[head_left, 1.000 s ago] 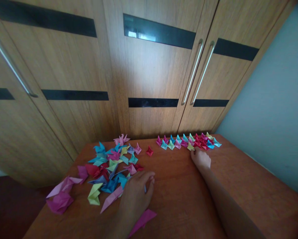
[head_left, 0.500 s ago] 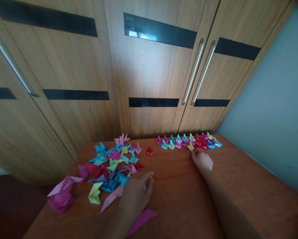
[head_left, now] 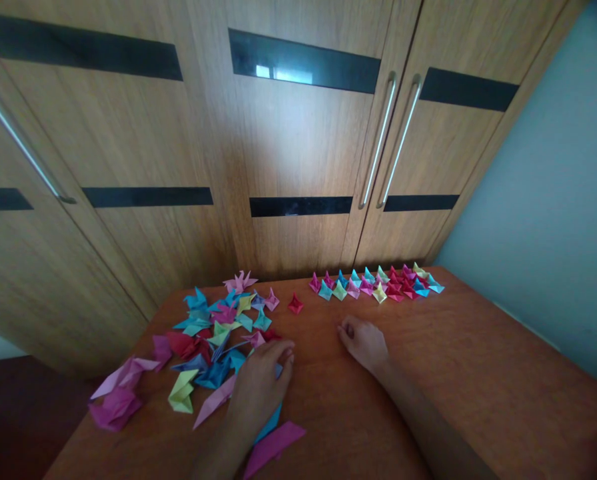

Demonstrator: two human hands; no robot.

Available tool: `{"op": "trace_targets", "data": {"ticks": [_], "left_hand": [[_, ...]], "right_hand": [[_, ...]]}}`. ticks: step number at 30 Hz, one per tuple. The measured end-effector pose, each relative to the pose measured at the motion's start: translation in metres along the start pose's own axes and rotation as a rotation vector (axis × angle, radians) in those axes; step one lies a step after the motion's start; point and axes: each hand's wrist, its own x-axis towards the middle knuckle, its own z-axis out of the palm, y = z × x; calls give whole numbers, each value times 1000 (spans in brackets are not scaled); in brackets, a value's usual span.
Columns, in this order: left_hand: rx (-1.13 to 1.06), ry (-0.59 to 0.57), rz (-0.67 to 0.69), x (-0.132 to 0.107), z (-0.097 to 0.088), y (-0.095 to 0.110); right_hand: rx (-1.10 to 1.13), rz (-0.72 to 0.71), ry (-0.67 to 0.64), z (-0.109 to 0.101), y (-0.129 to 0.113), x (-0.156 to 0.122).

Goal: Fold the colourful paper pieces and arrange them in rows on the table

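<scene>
Your left hand lies fingers-flat on the loose pile of folded papers toward the table's left edge, while your right hand rests mid-table, fingers half-curled, grip unclear, short of the far-edge paper row.

Dim, soft daylight glares on a dark cabinet panel; edges warp, corners darken.

The table is smooth reddish wood, the folded pieces matt paper. Wardrobe doors are wood-grain (glossy black strips, metal handles).
</scene>
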Motion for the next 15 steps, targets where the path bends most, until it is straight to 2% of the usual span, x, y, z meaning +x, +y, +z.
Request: {"op": "trace_targets", "data": {"ticks": [5, 10, 12, 15], "left_hand": [[86, -25, -24, 8, -2, 1], [250, -34, -50, 36, -11, 9], [303, -50, -48, 51, -11, 14], [325, -85, -14, 67, -4, 20]], "right_hand": [[94, -33, -24, -4, 6, 2], [122, -73, -47, -6, 7, 3], [99, -35, -50, -7, 7, 4], [23, 104, -32, -14, 15, 9]]}}
